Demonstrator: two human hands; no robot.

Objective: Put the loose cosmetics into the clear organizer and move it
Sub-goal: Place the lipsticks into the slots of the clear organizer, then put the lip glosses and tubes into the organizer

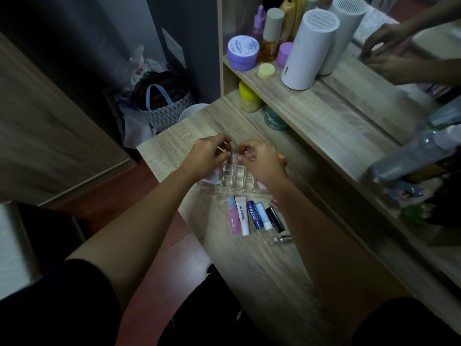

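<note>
Pale oak-grain laminate covers the long desk (252, 265), which runs away from the person beneath a shelf of the same board; on that desk, the clear plastic organizer with its grid of square cells (233, 177) sits at the far end of the reach, under both hands. The left hand (208, 152) curls over the organizer's far left corner and the right hand (259, 159) over its far right, fingers bent inward on each. Whether either grip is pinching a small item, closed on the organizer's wall or simply resting there cannot be told, since the fingertips are turned away and the light is dim. The loose cosmetics lie in a row just nearer the person than the organizer: a pink squeeze tube with a blue cap (234, 216), a white tube printed with dark letters (243, 216), a navy lip balm stick (253, 214), a pale blue balm stick (264, 216), a black lipstick case (275, 219) and a small clear vial (281, 238). Their long axes point roughly toward the organizer, so each hand would have to draw back toward the body to reach them; the right forearm passes closest, just beside the black case. Something pink shows at each side of the organizer, half hidden by the wrists.
</note>
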